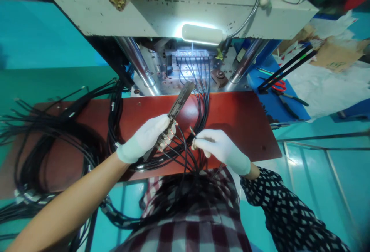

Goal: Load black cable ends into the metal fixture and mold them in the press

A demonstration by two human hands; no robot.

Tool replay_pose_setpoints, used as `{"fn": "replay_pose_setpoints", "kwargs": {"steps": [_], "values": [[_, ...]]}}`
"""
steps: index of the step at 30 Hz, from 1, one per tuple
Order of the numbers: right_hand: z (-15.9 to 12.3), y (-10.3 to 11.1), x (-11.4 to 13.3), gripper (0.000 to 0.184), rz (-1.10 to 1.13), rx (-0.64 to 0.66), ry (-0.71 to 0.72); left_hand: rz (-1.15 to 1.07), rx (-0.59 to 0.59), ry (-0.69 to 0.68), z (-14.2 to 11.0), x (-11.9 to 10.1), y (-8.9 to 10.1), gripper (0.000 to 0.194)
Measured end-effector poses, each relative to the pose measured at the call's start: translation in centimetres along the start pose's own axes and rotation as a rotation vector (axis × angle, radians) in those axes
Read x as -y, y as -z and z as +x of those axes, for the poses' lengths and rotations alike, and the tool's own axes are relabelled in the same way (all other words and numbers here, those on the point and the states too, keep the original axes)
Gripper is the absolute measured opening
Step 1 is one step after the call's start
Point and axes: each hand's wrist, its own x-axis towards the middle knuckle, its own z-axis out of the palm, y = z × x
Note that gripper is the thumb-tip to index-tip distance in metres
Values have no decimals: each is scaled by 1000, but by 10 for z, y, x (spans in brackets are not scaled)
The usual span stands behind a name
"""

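My gloved left hand (153, 134) is closed round a dark metal bar (180, 101), which slants up to the right over the brown board. Along the bar's lower right side sit several black cables with coppery ends. My gloved right hand (218, 146) pinches one black cable (193, 131) near its bare metal tip, a little to the right of the bar and apart from it. More black cables (205, 107) run from the lit metal mould (187, 69) in the press down beneath the bar towards my lap.
A brown board (239, 121) lies before the press, with coiled black cables (69, 136) on its left. A lamp (202, 34) glows under the press's upper beam. Steel columns (248, 61) flank the mould. At right, pliers (286, 103) lie on a blue surface beside plastic wrapping (332, 86).
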Motion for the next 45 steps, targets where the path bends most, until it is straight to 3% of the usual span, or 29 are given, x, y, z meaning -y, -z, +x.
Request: {"fn": "replay_pose_setpoints", "kwargs": {"steps": [5,14,20,24,27,30,34,38,40,42,45], "values": [[3,-6,-2,27,219,-72,-7,59,67,14,0,-1,1,46],[17,-14,6,28,-55,-239,200,204,263,-53,7,2,7,43],[18,-16,4,28,-124,-214,225,333,253,-74,5,-6,5,41],[23,-22,6,29,-126,-261,218,475,181,-79,5,-6,-3,37],[26,-14,5,27,-179,-235,215,505,132,-57,7,-4,-9,39],[10,15,1,18,-298,-204,197,432,143,-38,6,-3,-9,40],[-41,49,-16,21,-544,-484,64,329,151,-38,2,-2,0,40],[-76,37,-39,16,-709,-471,-30,147,141,68,-2,1,7,41],[-77,22,-46,13,-591,-467,8,-66,136,208,-4,-4,9,41],[-69,13,-48,16,-322,-456,1,-282,143,333,-9,-14,13,42],[-49,21,-42,28,170,-439,-6,-529,165,314,-18,-34,19,48]]}}
